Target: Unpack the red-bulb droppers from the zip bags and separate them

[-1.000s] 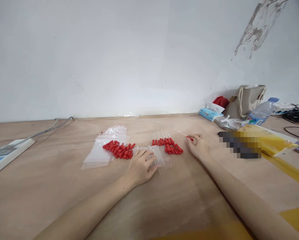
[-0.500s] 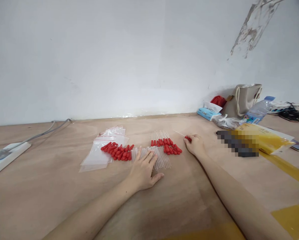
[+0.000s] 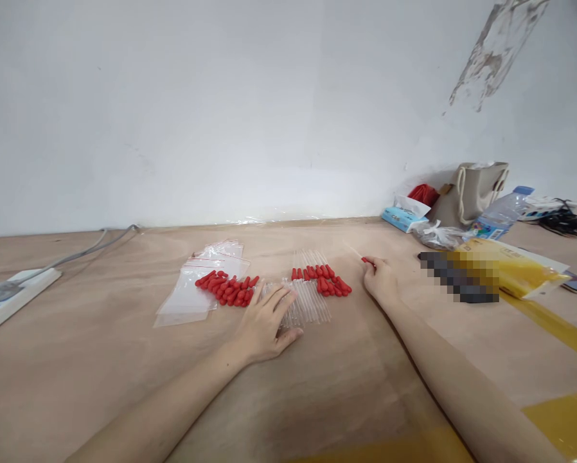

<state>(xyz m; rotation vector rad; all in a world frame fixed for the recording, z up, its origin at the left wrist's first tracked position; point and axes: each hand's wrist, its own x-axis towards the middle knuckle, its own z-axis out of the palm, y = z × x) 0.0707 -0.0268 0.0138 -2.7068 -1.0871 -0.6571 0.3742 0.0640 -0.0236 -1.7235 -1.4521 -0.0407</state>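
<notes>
My right hand [image 3: 382, 281] pinches a dropper [image 3: 366, 260] by its red rubber bulb, and the thin clear tube points up and left, away from me. My left hand [image 3: 265, 326] lies with fingers spread over a row of clear glass tubes [image 3: 312, 304], covering part of it. A heap of loose red rubber bulbs [image 3: 231, 291] sits left of those fingers, partly on clear zip bags [image 3: 187, 299]. Between my hands, behind the tubes, several droppers [image 3: 311, 272] with red bulbs lie side by side, tubes pointing to the wall. More red bulbs [image 3: 334, 287] are in front of them.
At the left edge stands a power strip [image 3: 18, 299] with a grey cable. Toward the right are a tissue pack [image 3: 404, 218], a beige bag [image 3: 471, 193], a plastic bottle [image 3: 503, 212], a yellow package [image 3: 514, 263] and black cables [image 3: 570, 222]. A wall closes the back.
My left hand has slid a little left and toward me over the glass tubes. My right hand has shifted slightly right with the dropper, and more of the red bulb's end shows.
</notes>
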